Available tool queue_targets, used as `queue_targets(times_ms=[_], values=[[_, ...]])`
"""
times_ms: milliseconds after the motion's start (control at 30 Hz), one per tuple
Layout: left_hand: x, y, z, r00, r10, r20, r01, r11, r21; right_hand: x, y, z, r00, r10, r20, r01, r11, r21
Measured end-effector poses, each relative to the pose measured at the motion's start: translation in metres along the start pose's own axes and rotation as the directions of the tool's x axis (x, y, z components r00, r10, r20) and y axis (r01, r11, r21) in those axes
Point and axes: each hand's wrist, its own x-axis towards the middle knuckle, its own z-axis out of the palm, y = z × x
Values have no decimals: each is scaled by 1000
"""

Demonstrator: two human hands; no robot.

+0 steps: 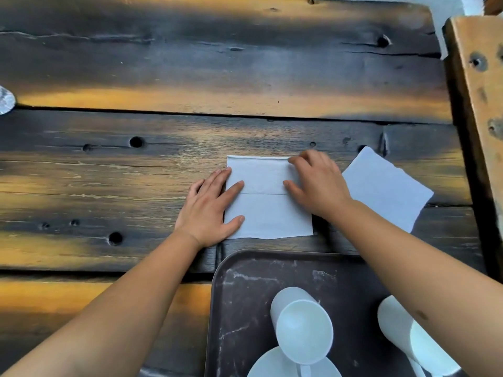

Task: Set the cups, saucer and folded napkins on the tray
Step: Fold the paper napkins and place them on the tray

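Observation:
A white napkin (268, 213) lies flat on the wooden table (109, 164), with a fold line across its middle. My left hand (209, 210) presses its left edge, fingers spread. My right hand (317, 183) rests on its upper right part, fingertips at the top edge. A second white napkin (386, 186) lies angled to the right. Below, a dark tray (245, 295) holds a white cup (302, 325) on a white saucer (269, 363) and another white cup (413, 341), partly behind my right forearm.
A wooden post or bench edge (479, 104) rises along the right side of the table. A small shiny object (5, 100) shows at the far left edge. Knot holes and plank gaps mark the tabletop.

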Motion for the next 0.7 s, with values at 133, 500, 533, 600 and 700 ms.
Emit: queue_targets(times_ms=[133, 500, 533, 600, 700], values=[[-1, 0, -1, 1000, -9, -16, 9, 999, -33, 33, -2, -6, 999, -1, 47, 1, 1000, 6], [-1, 0, -1, 1000, -11, -16, 11, 1000, -22, 53, -11, -10, 991, -96, 90, 101, 994, -49], [-1, 0, -1, 1000, -11, -17, 11, 1000, -22, 51, -10, -11, 992, -98, 80, 101, 994, -42], [0, -1, 0, 1000, -10, -25, 9, 1000, -23, 47, -9, -13, 993, -104, 57, 106, 994, -31], [-1, -1, 0, 999, -22, -36, 20, 999, -46, 40, -8, -16, 993, -111, 24, 112, 994, -21]])
